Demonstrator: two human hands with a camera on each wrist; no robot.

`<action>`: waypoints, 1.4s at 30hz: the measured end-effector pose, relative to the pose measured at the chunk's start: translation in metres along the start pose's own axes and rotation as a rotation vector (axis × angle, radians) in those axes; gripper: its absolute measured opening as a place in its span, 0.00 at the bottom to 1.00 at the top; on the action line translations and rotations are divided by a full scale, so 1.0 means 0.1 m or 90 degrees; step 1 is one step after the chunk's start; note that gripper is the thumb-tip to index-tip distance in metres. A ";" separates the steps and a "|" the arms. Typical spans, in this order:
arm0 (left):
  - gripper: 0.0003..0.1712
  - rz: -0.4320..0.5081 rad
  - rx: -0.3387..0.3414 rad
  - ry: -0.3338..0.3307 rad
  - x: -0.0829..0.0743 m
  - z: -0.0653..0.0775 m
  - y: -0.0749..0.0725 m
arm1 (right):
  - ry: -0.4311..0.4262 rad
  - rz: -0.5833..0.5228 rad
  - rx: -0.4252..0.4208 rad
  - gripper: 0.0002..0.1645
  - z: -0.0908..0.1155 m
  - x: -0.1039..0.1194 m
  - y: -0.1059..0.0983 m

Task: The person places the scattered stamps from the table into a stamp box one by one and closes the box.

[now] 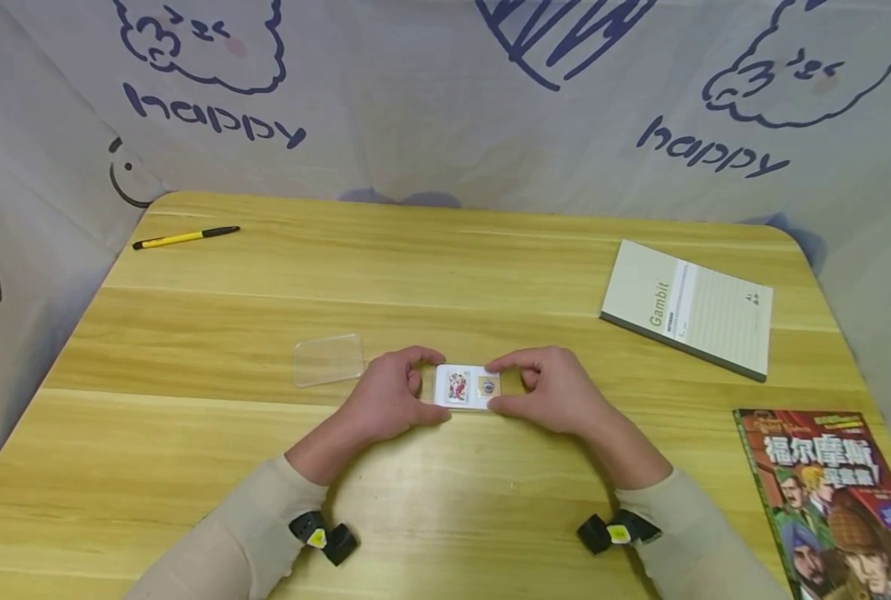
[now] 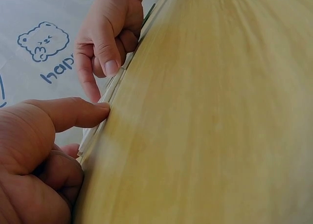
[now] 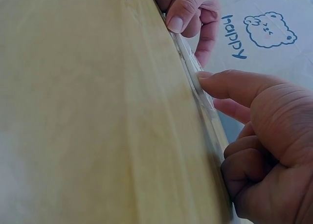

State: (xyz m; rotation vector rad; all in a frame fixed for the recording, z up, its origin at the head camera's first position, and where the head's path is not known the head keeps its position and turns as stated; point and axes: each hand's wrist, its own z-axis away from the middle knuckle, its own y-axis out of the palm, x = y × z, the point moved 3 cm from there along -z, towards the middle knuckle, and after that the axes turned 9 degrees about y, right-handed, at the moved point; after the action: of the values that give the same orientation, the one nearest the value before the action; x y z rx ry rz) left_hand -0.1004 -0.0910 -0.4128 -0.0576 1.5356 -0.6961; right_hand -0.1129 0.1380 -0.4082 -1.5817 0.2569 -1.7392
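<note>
A small flat white box (image 1: 471,372) lies near the middle of the table in the head view. On its top are a colourful stamp-like square (image 1: 458,387) at the left and a smaller gold square with a dark round mark (image 1: 488,387) at the right. My left hand (image 1: 392,396) pinches the box's left end, thumb at the near edge and index finger at the far edge. At the other end, my right hand (image 1: 553,390) grips it the same way between thumb and index finger. Both wrist views show the box edge-on, low over the wood. A clear plastic lid (image 1: 328,360) lies beside my left hand.
A yellow and black pen (image 1: 187,238) lies at the back left of the wooden table (image 1: 445,517). To the right are a Gambit notebook (image 1: 688,308) and, nearer, a colourful comic-style book (image 1: 828,500). A white cloth with drawings (image 1: 430,100) hangs behind the table.
</note>
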 end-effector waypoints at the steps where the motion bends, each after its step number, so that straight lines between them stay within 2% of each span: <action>1: 0.38 0.001 0.000 0.000 0.00 0.00 0.00 | -0.002 -0.001 0.000 0.23 0.00 0.00 0.00; 21: 0.38 -0.002 0.000 0.004 -0.01 0.00 0.00 | -0.010 0.004 0.024 0.24 -0.05 0.02 -0.02; 31: 0.37 0.010 0.006 0.006 0.00 0.00 0.00 | -0.028 0.010 0.067 0.24 -0.10 0.02 -0.04; 42: 0.37 -0.004 0.011 0.017 0.01 -0.01 0.01 | -0.053 0.013 0.073 0.24 -0.15 0.01 -0.02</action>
State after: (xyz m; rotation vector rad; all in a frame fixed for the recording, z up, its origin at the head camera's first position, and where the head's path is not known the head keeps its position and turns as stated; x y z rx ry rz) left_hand -0.1008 -0.0908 -0.4144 -0.0405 1.5560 -0.7168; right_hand -0.1270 0.1341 -0.4095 -1.5584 0.1295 -1.6376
